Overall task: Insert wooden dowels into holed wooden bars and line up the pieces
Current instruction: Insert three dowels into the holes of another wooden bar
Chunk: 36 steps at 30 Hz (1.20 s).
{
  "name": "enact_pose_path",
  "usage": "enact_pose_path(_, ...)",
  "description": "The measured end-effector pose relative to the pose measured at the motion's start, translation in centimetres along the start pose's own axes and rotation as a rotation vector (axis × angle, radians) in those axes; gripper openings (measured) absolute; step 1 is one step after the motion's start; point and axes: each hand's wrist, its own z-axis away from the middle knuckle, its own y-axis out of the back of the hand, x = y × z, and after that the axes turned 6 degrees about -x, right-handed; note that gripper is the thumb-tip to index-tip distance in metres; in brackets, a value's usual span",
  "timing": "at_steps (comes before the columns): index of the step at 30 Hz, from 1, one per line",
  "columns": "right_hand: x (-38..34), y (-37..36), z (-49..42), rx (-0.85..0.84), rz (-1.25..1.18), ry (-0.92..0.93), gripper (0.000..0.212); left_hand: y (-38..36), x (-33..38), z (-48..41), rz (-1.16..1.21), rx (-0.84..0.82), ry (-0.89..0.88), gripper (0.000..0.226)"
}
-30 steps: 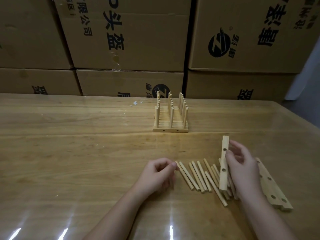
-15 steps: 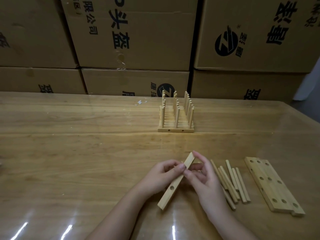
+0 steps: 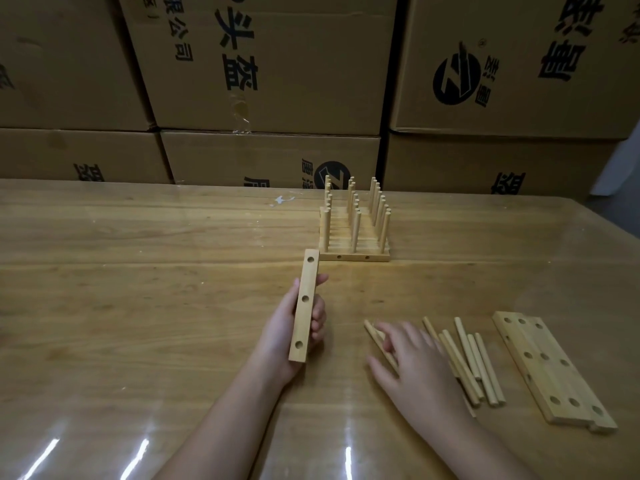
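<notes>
**Dowel work: left hand (image 3: 278, 329) holds holed bar (image 3: 304, 306)**

Its grip is curled round the holed bar, which points away from the person. The right hand (image 3: 412, 365), blurred, rests with slack, spread grip on loose dowels (image 3: 474, 365) on the table (image 3: 138, 289). Spare bars (image 3: 550, 372) lie just right; doweled pieces (image 3: 353, 233) stand behind.

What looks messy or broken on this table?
Nothing looks broken, not even the bar in the left hand. The loose dowels lie crisscrossed by the right hand, and a white scrap sits on the table left of the finished rack.
</notes>
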Motion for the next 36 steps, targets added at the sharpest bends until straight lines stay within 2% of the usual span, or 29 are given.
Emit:
enact_pose_path(6,0.2,-0.1,-0.1,-0.047,0.092,-0.096,0.058,-0.1,-0.1,0.1,-0.079,-0.024,0.026,0.042)
enact_pose_path(15,-0.6,0.1,0.2,-0.068,0.162,0.027,0.029,-0.1,0.0,0.0,-0.026,0.014,0.026,0.042)
enact_pose_path(19,-0.7,0.1,0.2,-0.004,0.213,-0.008,0.024,0.0,-0.1,-0.1,-0.048,0.007,0.031,0.043)
enact_pose_path(27,0.3,0.2,-0.1,-0.018,0.229,-0.149,0.021,-0.6,0.2,0.5,-0.144,0.036,0.043,0.044)
enact_pose_path(29,0.1,0.5,-0.2,0.056,0.163,-0.148,0.015,-0.6,0.4,0.6,-0.173,0.029,0.061,0.044)
enact_pose_path(31,0.1,0.7,-0.2,0.126,-0.011,-0.151,0.013,-0.7,0.4,0.8,-0.221,0.000,0.074,0.044)
enact_pose_path(33,0.1,0.7,-0.2,0.134,-0.223,-0.116,0.015,-1.0,0.3,0.9,-0.258,-0.030,0.032,0.046)
enact_pose_path(36,0.3,0.4,0.0,0.154,-0.375,-0.038,0.017,-1.6,0.4,1.3,-0.304,-0.076,-0.035,0.044)
